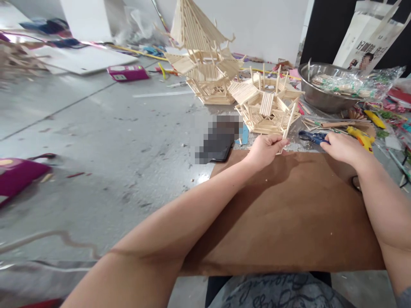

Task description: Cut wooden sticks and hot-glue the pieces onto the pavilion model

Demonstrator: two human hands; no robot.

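Observation:
My left hand, fingers closed in a pinch, holds thin pale wooden sticks upright above the far edge of the brown board. To its right, my right hand has its fingers closed at the end of dark blue-handled pliers, which lie low over the clutter. Just beyond my left hand stands a partly built six-sided stick model, with posts rising from it. Behind that model, to the left, is a taller stick pagoda with a pointed roof.
A dark phone lies left of my left hand. At right are a yellow glue gun and a steel bowl with bagged sticks. Purple packs lie on the grey floor at left. A white bag stands behind the bowl.

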